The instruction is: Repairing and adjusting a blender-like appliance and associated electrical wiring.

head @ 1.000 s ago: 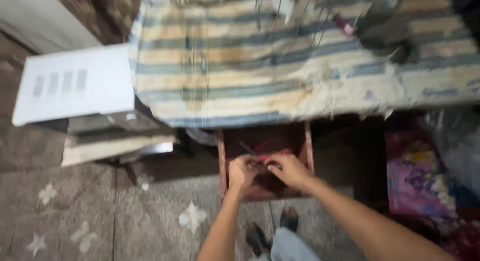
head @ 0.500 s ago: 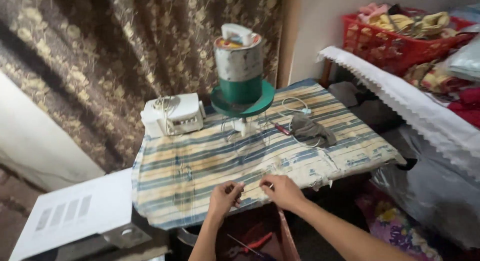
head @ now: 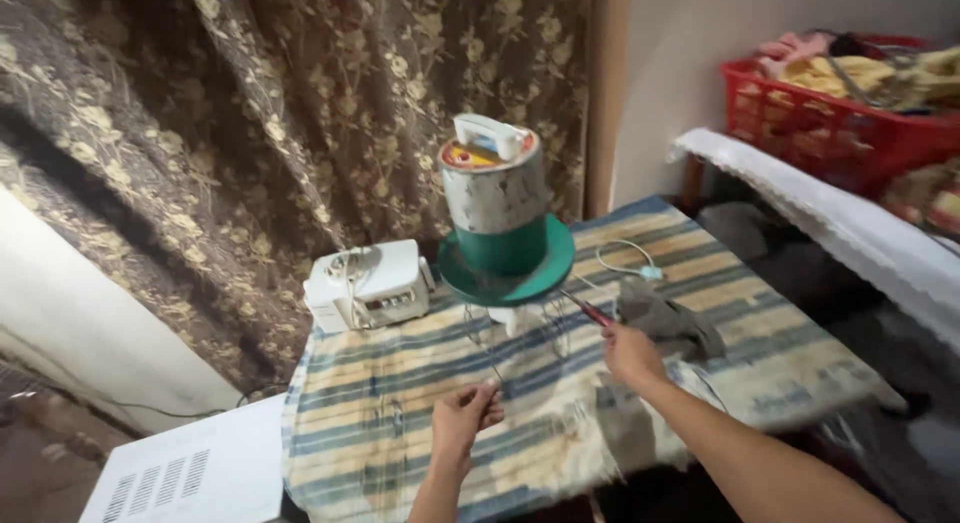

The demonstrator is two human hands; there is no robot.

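My left hand hovers over the striped cloth table, its fingers pinched on a thin dark wire that runs up toward a wire stand. My right hand is further right, closed on the end of a thin red-handled tool that points toward the stand. Just behind the tool stands a metal cylinder with a white handle on a green round base. A crumpled grey cloth lies beside my right hand.
A white small appliance sits at the table's back left. A white cable with a pale blue plug lies at the back right. A white vented box is low on the left, a red basket on a shelf at right, a patterned curtain behind.
The view rose from a drawer under the table to the tabletop. Both hands came up over the striped cloth and spread apart, the right one reaching to the red-handled tool.
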